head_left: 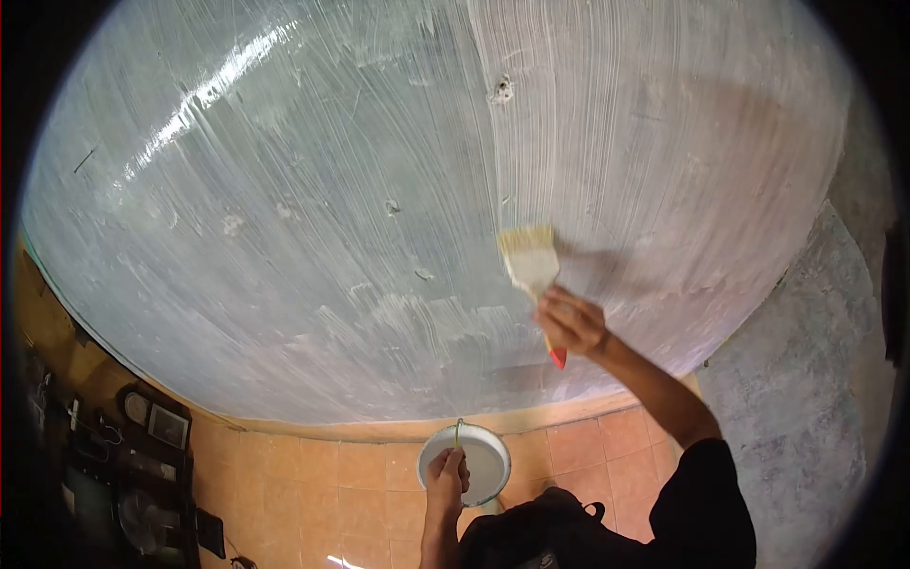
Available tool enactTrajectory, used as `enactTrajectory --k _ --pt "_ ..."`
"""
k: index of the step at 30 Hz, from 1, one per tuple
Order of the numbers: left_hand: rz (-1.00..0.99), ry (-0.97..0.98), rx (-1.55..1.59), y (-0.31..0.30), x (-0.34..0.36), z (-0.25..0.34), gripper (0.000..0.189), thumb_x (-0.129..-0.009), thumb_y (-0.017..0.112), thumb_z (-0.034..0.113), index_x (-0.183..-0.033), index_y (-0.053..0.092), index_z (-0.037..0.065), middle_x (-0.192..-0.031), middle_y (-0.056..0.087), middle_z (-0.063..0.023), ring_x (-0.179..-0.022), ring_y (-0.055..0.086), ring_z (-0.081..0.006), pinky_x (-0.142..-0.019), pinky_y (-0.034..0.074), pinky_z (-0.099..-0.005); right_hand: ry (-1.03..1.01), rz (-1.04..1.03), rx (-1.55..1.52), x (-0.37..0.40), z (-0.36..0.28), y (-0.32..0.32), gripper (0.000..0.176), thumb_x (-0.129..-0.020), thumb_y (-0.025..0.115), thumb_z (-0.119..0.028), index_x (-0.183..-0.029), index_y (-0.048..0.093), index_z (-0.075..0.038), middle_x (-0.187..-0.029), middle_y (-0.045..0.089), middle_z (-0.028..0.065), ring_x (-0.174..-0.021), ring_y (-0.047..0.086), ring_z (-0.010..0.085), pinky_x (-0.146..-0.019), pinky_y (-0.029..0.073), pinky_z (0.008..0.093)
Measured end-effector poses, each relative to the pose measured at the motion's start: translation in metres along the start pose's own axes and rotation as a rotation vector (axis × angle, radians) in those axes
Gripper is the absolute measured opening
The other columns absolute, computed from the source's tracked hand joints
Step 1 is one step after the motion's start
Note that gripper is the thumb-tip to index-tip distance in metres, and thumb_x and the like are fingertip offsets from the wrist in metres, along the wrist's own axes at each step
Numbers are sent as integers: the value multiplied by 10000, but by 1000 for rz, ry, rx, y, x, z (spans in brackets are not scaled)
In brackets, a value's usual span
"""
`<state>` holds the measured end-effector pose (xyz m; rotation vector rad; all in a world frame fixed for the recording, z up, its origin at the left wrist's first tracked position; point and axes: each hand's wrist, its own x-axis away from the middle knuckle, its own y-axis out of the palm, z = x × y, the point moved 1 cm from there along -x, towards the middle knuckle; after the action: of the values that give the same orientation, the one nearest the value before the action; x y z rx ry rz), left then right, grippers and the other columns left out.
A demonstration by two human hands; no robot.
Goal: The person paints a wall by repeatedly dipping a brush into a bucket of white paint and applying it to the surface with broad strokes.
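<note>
My right hand [572, 321] is wrapped around the handle of a wide flat paintbrush [532, 270], whose red handle end sticks out below the fingers. Its pale bristles point up and lie at or very close to the wall [398, 209], which carries streaky whitish brush marks. Low in the middle, my left hand [448, 474] is closed on the thin handle of a bucket [507, 460]. Greyish-white liquid shows inside the bucket, partly hidden by that hand.
Orange floor tiles [313, 474] run along the wall's foot. At the lower left stands dark furniture [123, 474] with a fan and other items on it. On the right is another grey, patchy wall [796, 379]. Small holes and chips mark the painted wall.
</note>
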<state>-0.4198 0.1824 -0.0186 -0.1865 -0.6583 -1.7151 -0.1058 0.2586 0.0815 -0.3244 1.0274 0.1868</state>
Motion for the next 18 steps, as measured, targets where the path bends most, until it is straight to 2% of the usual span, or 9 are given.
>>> enactTrajectory --k 4,6,7,9,10,13,14,18 --pt "-2 -1 -15 -2 2 -3 221 -963 532 190 -771 527 80 -579 364 68 -442 296 -33 -392 202 -232 128 -148 -114 89 -61 -4 228 -737 779 -37 -928 667 -91 -1028 653 63 -966 678 257 -822 615 341" --pt "-3 7 -29 -2 2 -2 221 -963 531 189 -771 527 81 -579 361 68 -443 294 -33 -394 201 -232 265 -210 -241 106 -84 -9 269 -713 776 -30 -951 670 -99 -1024 650 55 -954 679 244 -804 613 336" --pt "-7 2 -38 -1 2 -2 220 -962 531 189 -770 526 81 -579 359 69 -444 294 -33 -395 200 -232 269 -204 -236 112 -94 -13 269 -713 776 -30 -951 670 -99 -1024 650 55 -954 679 244 -804 613 336" --pt "-19 1 -51 1 -1 0 220 -962 530 188 -769 525 82 -579 356 69 -446 294 -33 -397 199 -233 409 -290 -329 120 -103 -16 316 -682 777 -20 -966 671 -109 -1009 645 44 -917 680 232 -740 608 318" --pt "-22 -2 -53 2 -1 0 220 -962 530 186 -769 524 82 -579 355 69 -446 294 -33 -397 199 -233 413 -289 -323 118 -100 -15 316 -682 777 -20 -966 671 -109 -1009 645 44 -917 680 232 -740 608 318" --pt "-45 -15 -64 7 -2 -3 219 -962 531 186 -769 525 82 -580 356 69 -446 295 -33 -397 199 -233 605 -290 -358 86 -75 -18 288 -657 777 -16 -906 665 -106 -971 638 45 -841 671 220 -644 582 309" --pt "-58 -15 -70 8 -3 -3 219 -962 532 186 -770 525 81 -580 359 69 -446 296 -33 -396 200 -233 640 -225 -319 69 -59 -15 263 -657 761 6 -872 656 -104 -957 638 48 -825 667 212 -627 584 312" --pt "-69 -27 -71 12 -5 -4 215 -963 534 188 -777 531 80 -582 366 69 -445 302 -33 -396 202 -232 437 -121 -246 -27 1 -30 256 -673 743 19 -878 662 -110 -954 645 28 -831 663 197 -635 589 293"
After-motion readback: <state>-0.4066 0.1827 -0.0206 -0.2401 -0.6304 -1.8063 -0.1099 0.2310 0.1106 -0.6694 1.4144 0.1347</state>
